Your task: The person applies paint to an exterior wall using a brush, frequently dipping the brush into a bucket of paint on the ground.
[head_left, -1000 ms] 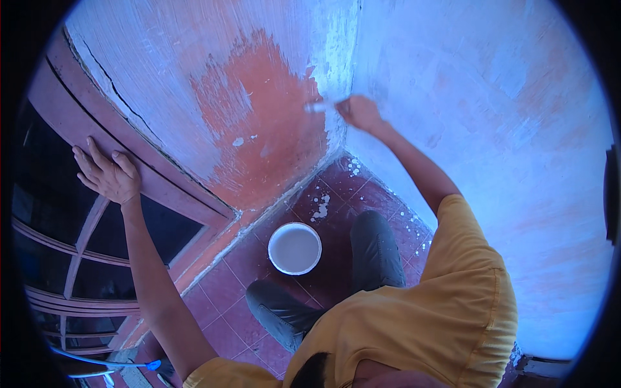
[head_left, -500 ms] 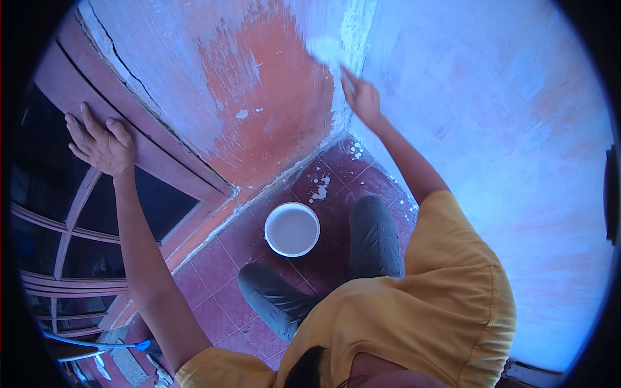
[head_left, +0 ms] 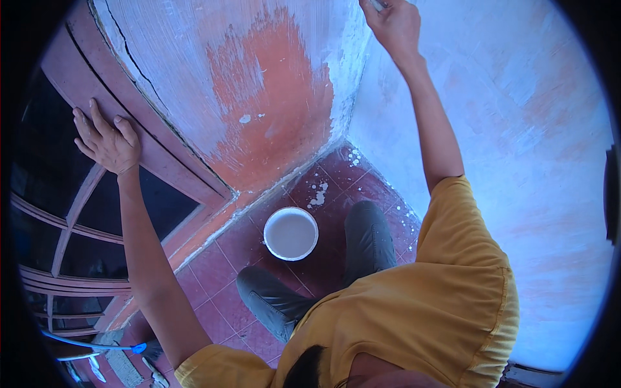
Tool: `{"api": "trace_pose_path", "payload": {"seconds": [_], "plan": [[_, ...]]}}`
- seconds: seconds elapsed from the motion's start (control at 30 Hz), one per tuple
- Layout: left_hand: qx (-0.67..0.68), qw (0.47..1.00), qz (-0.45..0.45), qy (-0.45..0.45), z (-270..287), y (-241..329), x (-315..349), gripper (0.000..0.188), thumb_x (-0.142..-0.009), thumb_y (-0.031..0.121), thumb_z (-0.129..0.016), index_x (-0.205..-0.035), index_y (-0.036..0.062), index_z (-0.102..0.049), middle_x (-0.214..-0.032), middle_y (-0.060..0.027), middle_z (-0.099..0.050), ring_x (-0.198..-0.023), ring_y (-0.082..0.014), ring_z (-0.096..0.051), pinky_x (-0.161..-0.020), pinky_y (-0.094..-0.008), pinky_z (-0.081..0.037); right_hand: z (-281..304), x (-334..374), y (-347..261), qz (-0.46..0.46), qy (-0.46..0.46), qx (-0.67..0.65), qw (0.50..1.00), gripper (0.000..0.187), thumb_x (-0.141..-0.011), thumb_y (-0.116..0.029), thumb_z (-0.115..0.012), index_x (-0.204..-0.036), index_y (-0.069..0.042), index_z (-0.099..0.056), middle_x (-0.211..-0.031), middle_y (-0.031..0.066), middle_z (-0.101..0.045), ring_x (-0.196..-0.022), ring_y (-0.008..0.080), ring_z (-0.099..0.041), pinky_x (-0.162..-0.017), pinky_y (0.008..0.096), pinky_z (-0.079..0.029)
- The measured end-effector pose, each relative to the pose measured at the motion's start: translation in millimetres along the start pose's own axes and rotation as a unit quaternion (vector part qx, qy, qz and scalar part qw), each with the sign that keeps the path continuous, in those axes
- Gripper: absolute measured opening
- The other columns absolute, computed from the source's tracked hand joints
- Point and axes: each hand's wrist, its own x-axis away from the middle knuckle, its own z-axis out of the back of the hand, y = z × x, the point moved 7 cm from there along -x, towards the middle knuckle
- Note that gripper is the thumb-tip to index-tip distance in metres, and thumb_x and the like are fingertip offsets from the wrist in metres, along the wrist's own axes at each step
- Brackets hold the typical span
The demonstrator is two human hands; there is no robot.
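My right hand (head_left: pixel 396 26) is raised high at the wall corner, closed round the pale handle of a paintbrush (head_left: pixel 376 5). The brush's head lies beyond the upper edge of the view. My left hand (head_left: pixel 111 139) rests with fingers spread on the pinkish frame (head_left: pixel 150 145) of a window with dark panes. Between them is the wall (head_left: pixel 284 110), an orange patch surrounded by streaky white paint. A round bucket (head_left: pixel 290 235) of whitish paint stands on the floor in front of my knees.
Red floor tiles (head_left: pixel 223 317) carry white paint splashes (head_left: pixel 318 194) near the corner. On the right rises a wall (head_left: pixel 504 142) coated pale and patchy. A crack runs beside the window frame. At the lower left lie a blue hose-like strip (head_left: pixel 90 343) and a grey block (head_left: pixel 124 368).
My right hand has moved up and slightly right with the paintbrush, whose blurred head was visible against the wall before. The left hand keeps its place on the frame.
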Motion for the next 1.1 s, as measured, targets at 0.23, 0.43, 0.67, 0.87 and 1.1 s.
{"api": "trace_pose_path", "payload": {"seconds": [0.23,0.43,0.67,0.87,1.1], "plan": [[0.003,1.0,-0.003,0.002,-5,4,1,0.057,-0.085,0.03,-0.042,-0.139,0.0158,-0.035,-0.146,-0.0121,-0.027,-0.135,-0.0266,-0.025,-0.106,-0.0553,-0.017,-107,117,30,0.003,0.018,-0.012,1.0,0.037,-0.083,-0.023,-0.061,-0.12,-0.024,-0.06,-0.056,0.0125,-0.051,-0.047,0.0278,-0.052,-0.049,0.0398,-0.044],[0.01,1.0,0.003,0.0,0,2,-2,0.056,-0.085,0.03,-0.042,-0.139,0.0158,-0.036,-0.146,-0.0114,-0.027,-0.136,-0.0262,-0.024,-0.106,-0.0555,-0.016,-139,184,57,-0.004,-0.291,0.081,0.953,0.024,-0.081,-0.025,-0.061,-0.103,-0.018,-0.069,-0.071,0.0149,-0.063,-0.066,0.0322,-0.063,-0.06,0.0427,-0.051],[0.014,1.0,0.015,0.001,-1,-2,2,0.054,-0.084,0.031,-0.042,-0.136,0.018,-0.04,-0.146,-0.0094,-0.029,-0.134,-0.0255,-0.028,-0.107,-0.0553,-0.016,-35,16,-29,0.053,-0.095,0.076,0.991,0.023,-0.081,-0.029,-0.059,-0.097,-0.016,-0.07,-0.076,0.0157,-0.065,-0.07,0.0334,-0.063,-0.063,0.0417,-0.052],[0.011,1.0,0.01,0.009,-2,-5,1,0.054,-0.084,0.033,-0.04,-0.137,0.0188,-0.039,-0.145,-0.0088,-0.029,-0.134,-0.0245,-0.028,-0.107,-0.0554,-0.017,-10,13,-50,0.057,0.088,0.011,0.994,0.026,-0.084,-0.024,-0.06,-0.105,-0.011,-0.067,-0.075,0.0189,-0.062,-0.064,0.0301,-0.063,-0.056,0.037,-0.049],[0.0,1.0,0.015,0.005,-1,-6,2,0.054,-0.084,0.032,-0.04,-0.137,0.0195,-0.039,-0.146,-0.0086,-0.029,-0.134,-0.0245,-0.028,-0.107,-0.0537,-0.017,-140,199,26,-0.037,-0.132,0.014,0.991,0.038,-0.085,-0.02,-0.057,-0.123,-0.022,-0.057,-0.064,0.0166,-0.058,-0.055,0.0344,-0.058,-0.052,0.0436,-0.047]]}}
